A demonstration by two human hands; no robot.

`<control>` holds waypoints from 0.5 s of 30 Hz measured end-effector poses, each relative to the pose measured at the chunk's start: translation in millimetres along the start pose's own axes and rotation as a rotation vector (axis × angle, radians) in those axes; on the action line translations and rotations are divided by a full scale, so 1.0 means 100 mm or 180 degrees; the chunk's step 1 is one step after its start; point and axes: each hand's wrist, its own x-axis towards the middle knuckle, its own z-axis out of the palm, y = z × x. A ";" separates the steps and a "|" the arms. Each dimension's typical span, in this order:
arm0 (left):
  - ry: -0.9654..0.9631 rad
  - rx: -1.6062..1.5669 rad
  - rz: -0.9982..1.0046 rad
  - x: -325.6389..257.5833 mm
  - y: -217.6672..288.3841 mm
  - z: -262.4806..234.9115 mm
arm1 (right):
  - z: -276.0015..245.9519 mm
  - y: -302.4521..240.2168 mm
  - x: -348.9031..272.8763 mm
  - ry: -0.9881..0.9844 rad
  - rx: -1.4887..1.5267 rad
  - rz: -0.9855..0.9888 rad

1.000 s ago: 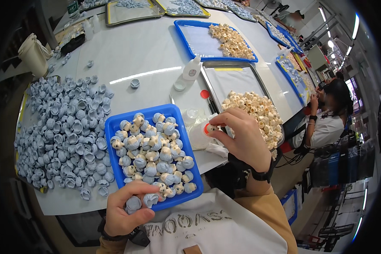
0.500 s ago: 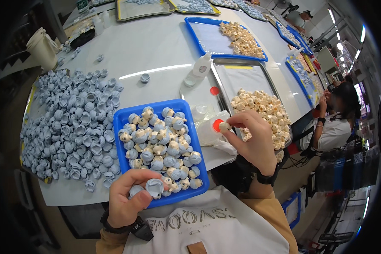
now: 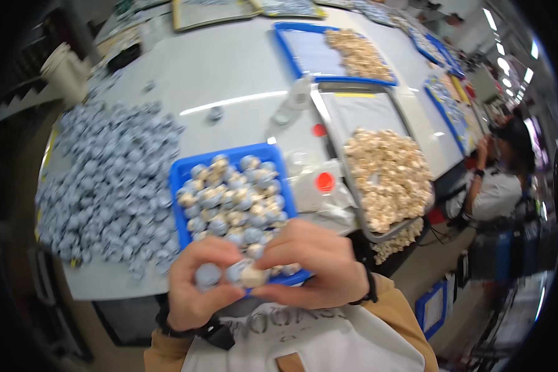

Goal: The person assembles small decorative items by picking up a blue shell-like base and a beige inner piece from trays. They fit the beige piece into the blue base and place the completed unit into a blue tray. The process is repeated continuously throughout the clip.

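Two hands meet at the near edge of the table, over the near rim of a blue tray (image 3: 178, 186). Left hand (image 3: 195, 291) curls shut around a grey-blue cap (image 3: 207, 274), thumb and fingers closed on it. Right hand (image 3: 319, 263) pinches a small cream-and-grey piece (image 3: 247, 273) at its fingertips, touching the left hand's fingers. Piece is blurred; it looks roundish, so no long axis or heading can be made out.

Tray holds a heap of mixed grey and cream pieces; the hands cover its near edge. Left of the tray, a wide spread of loose grey caps (image 3: 105, 180) on the white table (image 3: 229, 68). Right of the tray, a clear bag with a red dot (image 3: 324, 181), then a metal tray (image 3: 359, 111) with cream pieces (image 3: 387, 177) piled in its near half. Small white bottle (image 3: 299, 93) stands far of the blue tray. Far right, a second blue tray (image 3: 304, 49) with more cream pieces. Far left, a white cup (image 3: 65, 68). Another person (image 3: 499, 180) sits at the right side of the table, well apart.
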 end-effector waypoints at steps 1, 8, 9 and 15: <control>0.0242 -0.0102 -0.0017 -0.03 0.02 0.04 | 0.01 0.00 -0.01 0.0033 0.0189 0.0100; 0.0180 0.0741 0.0631 -0.18 -0.04 -0.06 | 0.29 0.08 -0.08 0.0373 0.0413 -0.0237; 0.0235 0.0717 0.0674 -0.15 -0.04 -0.01 | 0.30 0.08 -0.10 0.0481 0.0358 -0.0277; 0.0579 0.0050 0.0023 -0.19 -0.01 -0.01 | 0.29 0.05 -0.08 0.0228 -0.0374 -0.0775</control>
